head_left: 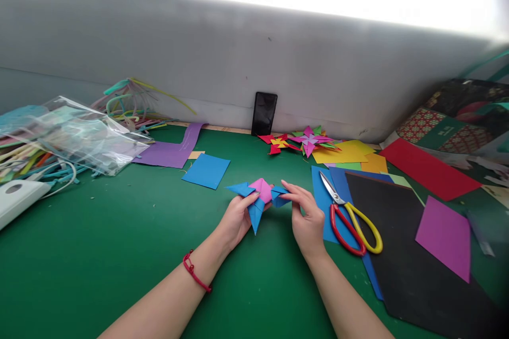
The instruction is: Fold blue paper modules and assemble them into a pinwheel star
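A folded paper piece [261,190] with a pink middle and blue pointed flaps is held above the green table. My left hand [237,217] grips it from the left, thumb on top near the pink part and fingers underneath. At its right side, my right hand [305,212] pinches a blue flap between thumb and fingers. One blue point juts left and another points down toward me. The underside of the folded paper is hidden by my left hand.
Scissors [338,198] with red and yellow handles lie on black paper [392,243] at right. Folded paper stars [310,140] and a phone [264,113] stand near the wall. A blue square [207,171], purple paper [167,153] and a clear bag [99,137] lie leftward.
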`<state>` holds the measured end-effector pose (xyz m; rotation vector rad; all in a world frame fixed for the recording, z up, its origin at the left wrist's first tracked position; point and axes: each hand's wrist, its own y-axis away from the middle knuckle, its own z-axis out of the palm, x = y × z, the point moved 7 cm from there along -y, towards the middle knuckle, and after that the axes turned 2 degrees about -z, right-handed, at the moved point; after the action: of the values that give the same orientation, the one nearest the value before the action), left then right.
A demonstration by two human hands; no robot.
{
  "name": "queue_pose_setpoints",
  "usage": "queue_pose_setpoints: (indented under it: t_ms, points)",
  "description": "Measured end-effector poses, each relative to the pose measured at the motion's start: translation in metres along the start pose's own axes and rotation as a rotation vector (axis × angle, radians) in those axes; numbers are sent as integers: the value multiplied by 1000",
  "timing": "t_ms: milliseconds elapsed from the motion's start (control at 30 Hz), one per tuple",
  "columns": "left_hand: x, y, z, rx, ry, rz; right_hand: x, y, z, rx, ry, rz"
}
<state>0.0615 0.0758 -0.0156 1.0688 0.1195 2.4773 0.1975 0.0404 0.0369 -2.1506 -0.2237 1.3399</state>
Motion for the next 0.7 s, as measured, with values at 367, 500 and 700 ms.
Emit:
queue_pose_setpoints:
  t_ms: [367,500,700]
  points:
    - [6,-1,-10,136,-252,167,-7,-4,12,-157,-22,9]
    - [16,2,-21,270,-440,265,-4,-3,20,-216,-53,8]
    - [18,3,-25,319,-548,276,-4,-2,21,-267,-54,-12]
